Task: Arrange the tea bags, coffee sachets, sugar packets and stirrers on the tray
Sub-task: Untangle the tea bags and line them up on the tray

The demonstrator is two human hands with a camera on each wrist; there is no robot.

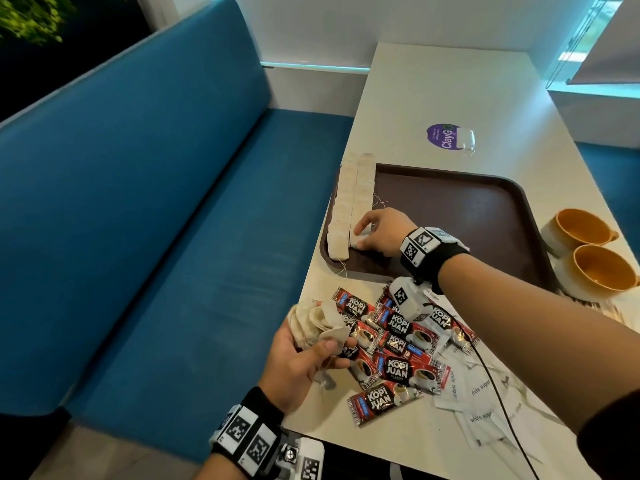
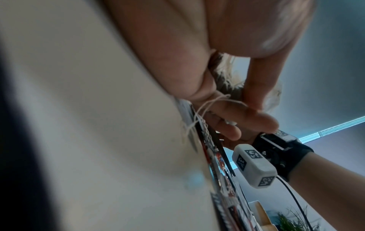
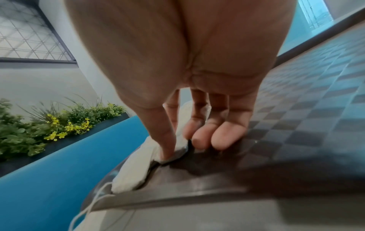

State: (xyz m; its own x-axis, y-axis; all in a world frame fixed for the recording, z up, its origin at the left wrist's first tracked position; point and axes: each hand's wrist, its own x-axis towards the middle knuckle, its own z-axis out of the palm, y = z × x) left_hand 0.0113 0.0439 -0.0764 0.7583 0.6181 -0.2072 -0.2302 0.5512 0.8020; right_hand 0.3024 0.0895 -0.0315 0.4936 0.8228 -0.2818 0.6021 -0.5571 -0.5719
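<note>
Tea bags line the tray's left edge in two rows; its right side lies bare. Left hand clutches a tea-bag bunch; right hand pinches one bag. Coffee sachets, sugar packets, then two cups crowd the near-right table.

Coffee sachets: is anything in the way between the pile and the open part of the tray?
Only the person's right forearm, which reaches over the coffee sachets to the tea bag rows. The tray floor right of those rows is bare; its low near rim lies between.
</note>
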